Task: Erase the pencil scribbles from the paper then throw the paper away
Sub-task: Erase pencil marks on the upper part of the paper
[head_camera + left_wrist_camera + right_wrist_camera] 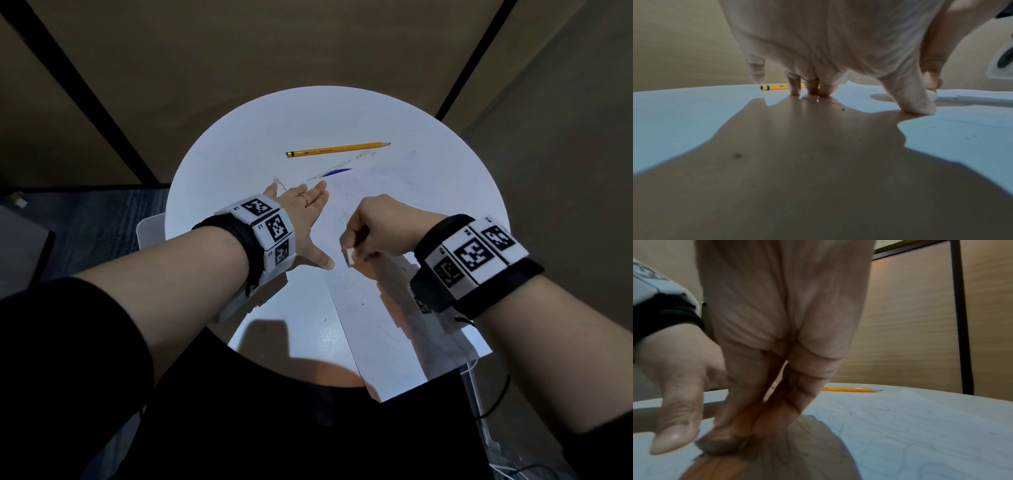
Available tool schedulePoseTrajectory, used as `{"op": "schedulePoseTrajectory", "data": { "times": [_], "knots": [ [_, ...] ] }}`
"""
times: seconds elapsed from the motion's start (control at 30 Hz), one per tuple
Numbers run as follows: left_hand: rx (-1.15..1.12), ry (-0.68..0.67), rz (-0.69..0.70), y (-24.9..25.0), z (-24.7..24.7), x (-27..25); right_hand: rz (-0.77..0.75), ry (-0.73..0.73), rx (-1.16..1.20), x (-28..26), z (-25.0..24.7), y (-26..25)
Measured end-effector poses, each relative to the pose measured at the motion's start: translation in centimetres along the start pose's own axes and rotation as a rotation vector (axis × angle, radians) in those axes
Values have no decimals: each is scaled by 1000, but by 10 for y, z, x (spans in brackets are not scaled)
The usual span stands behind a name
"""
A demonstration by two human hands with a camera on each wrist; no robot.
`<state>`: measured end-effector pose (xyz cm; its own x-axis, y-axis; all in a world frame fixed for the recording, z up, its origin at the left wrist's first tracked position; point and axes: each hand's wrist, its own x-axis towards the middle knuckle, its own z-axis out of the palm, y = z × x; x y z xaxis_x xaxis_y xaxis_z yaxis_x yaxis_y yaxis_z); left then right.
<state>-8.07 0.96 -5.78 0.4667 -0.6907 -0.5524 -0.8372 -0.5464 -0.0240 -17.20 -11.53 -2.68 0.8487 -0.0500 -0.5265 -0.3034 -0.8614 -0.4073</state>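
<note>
1. Round white tabletop (239, 144), glossy, brightly lit from above, with sharp-edged shadows cast across its near part.
2. Tan panelled walls (274, 44) behind, faintly wood-grained, split by dark, narrow frame strips (85, 92) running diagonally in the head view.
3. One such dark upright strip (962, 321) standing beyond the table's far edge in the right wrist view.
4. Dark bluish carpet (102, 219) on the floor at left, dimly lit.
5. Dark boxy shape (20, 246) at the left edge, too dim to identify.
6. White cables (507, 469) lying on the floor at lower right.
</note>
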Motion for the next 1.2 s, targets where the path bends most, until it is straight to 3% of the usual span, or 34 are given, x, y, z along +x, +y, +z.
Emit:
{"op": "schedulePoseTrajectory", "data": {
  "times": [0.2, 0.4, 0.6, 0.77, 0.93, 1.2],
  "knots": [
    [5, 3, -5, 1, 0, 0, -74, 187, -38, 8, 9, -6],
    [6, -14, -8, 1, -1, 0, -4, 25, 6, -7, 5, 4],
    [11, -1, -14, 1, 0, 0, -86, 180, -33, 1, 13, -4],
    [18, -4, -11, 1, 0, 0, -13, 12, -15, -9, 6, 2],
    [17, -1, -11, 1, 1, 1, -85, 206, -30, 4, 17, -11],
    [21, -1, -12, -12, -5, -2, -50, 226, 56, -2, 22, 2]
  ]
}}
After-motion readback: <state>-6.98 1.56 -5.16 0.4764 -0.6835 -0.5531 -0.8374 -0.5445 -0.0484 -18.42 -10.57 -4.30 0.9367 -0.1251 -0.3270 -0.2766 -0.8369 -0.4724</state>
